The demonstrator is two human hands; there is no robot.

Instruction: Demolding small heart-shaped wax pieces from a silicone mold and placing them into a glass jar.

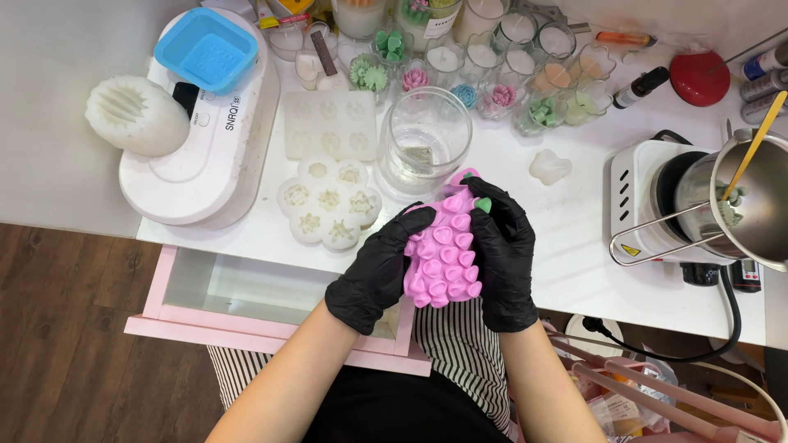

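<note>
Both my hands wear black gloves and hold a pink silicone mould (pixel 443 254) with several heart-shaped bumps, bent between them over the near edge of the white table (pixel 566 262). My left hand (pixel 377 275) grips its left side. My right hand (pixel 502 254) grips its right side, and a small green piece (pixel 484 204) shows at the mould's top by my right fingers. Just beyond the mould stands a clear glass jar (pixel 424 139).
A white flower-shaped mould (pixel 328 203) and a translucent square mould (pixel 330 125) lie left of the jar. A white machine (pixel 205 139) carries a blue mould (pixel 207 49). A metal pot (pixel 751 205) sits on a hotplate at right. Several small candles (pixel 509 70) line the back. An open pink drawer (pixel 246 287) is below.
</note>
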